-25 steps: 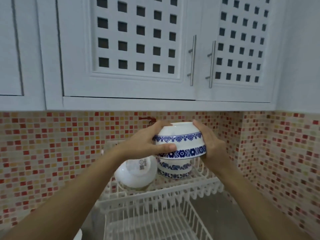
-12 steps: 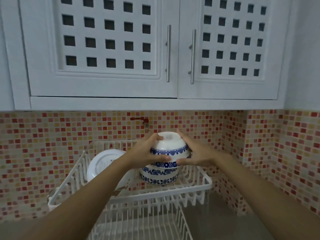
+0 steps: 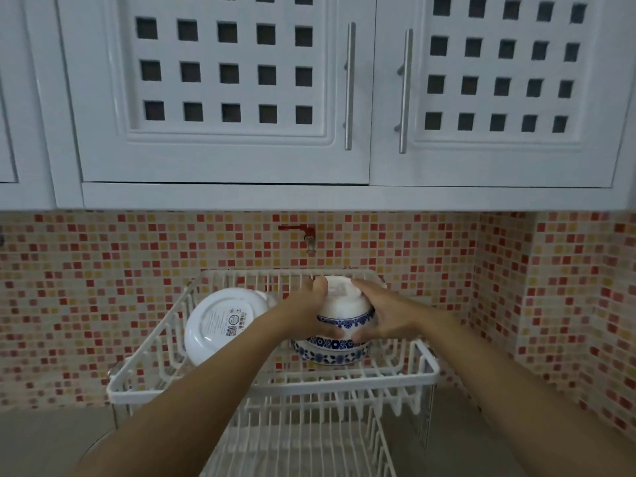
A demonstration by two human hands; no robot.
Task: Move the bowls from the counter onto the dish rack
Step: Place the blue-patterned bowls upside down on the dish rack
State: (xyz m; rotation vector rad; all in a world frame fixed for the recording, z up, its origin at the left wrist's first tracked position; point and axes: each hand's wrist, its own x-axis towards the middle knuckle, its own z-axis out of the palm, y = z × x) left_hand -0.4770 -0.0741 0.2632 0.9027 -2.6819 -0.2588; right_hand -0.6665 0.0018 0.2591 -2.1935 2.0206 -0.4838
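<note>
Both of my hands hold an upside-down blue-and-white floral bowl [image 3: 342, 306] in the upper tier of the white wire dish rack [image 3: 272, 387]. My left hand [image 3: 306, 315] grips its left side and my right hand [image 3: 387, 315] its right side. The bowl rests nested on a second blue-patterned bowl [image 3: 330, 354] that sits upside down in the rack. A plain white bowl [image 3: 220, 321] with a sticker on its base leans on its side at the rack's left.
The rack's lower tier [image 3: 303, 442] extends toward me. White wall cabinets [image 3: 241, 98] hang overhead. A red tap [image 3: 303, 232] sticks out of the mosaic tile wall behind the rack. Grey counter runs on both sides.
My hands have lowered the patterned bowl from above the rack down onto the other patterned bowl. The view has shifted so that more of the rack shows.
</note>
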